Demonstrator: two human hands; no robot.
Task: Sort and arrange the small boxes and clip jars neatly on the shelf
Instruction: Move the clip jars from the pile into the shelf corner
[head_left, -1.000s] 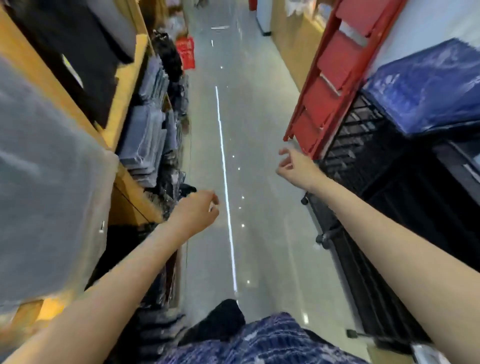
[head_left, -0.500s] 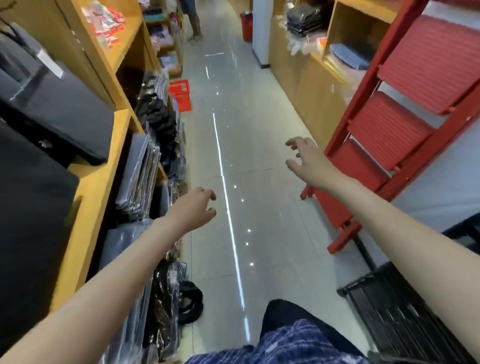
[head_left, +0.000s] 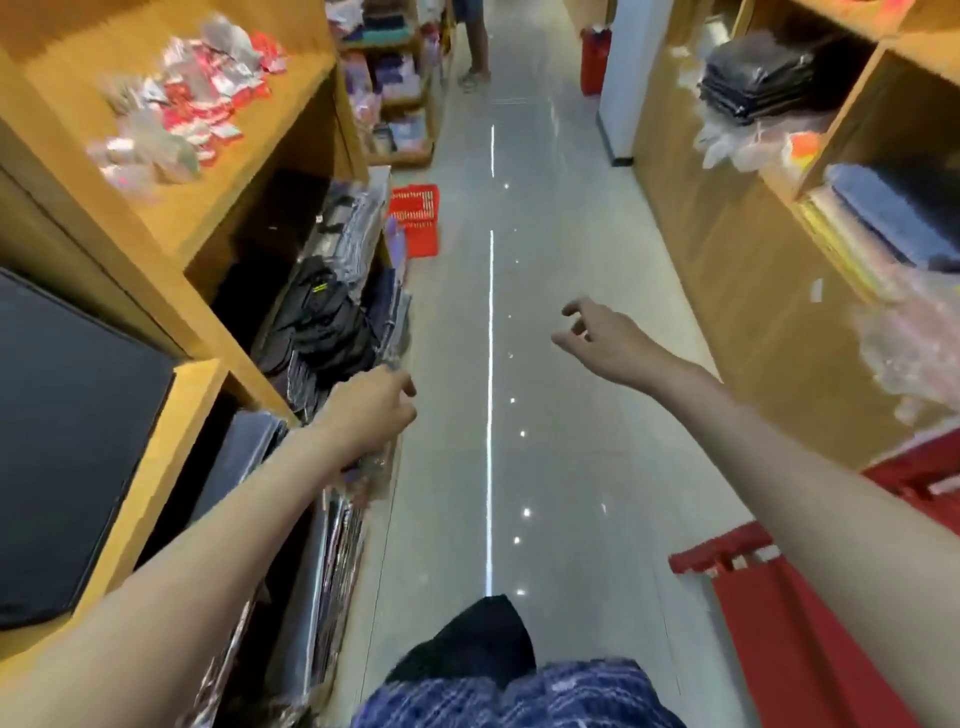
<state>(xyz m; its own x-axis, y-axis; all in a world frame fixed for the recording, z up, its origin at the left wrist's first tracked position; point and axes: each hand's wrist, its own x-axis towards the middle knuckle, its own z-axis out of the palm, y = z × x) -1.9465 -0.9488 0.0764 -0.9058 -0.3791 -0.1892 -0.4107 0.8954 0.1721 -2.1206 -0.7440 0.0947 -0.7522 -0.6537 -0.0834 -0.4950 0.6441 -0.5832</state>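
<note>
Both hands empty, out in front over the aisle floor (head_left: 561, 291). Left hand (head_left: 371, 410) loosely curled, nothing in it, just beside the front edge of the lower left shelf, over bagged dark goods (head_left: 332, 322). Right hand (head_left: 605, 340) released, fingers spread and slightly hooked, over mid-aisle, well apart from the right-hand shelving (head_left: 753, 291).

No small boxes or clip jars identifiable here. Nearest candidate: the heap of small red-and-clear packets (head_left: 182, 98) on the upper left shelf (head_left: 218, 208), up and left of both hands; too blurred to say what they are. The heap runs along the shelf, from its front edge toward the back corner.

Judgement: if that shelf is the target, the left hand is nearer and needs to go up and left; the right would have to cross the body. A red basket (head_left: 415, 218) sits on the floor farther ahead by the left shelf ends.
</note>
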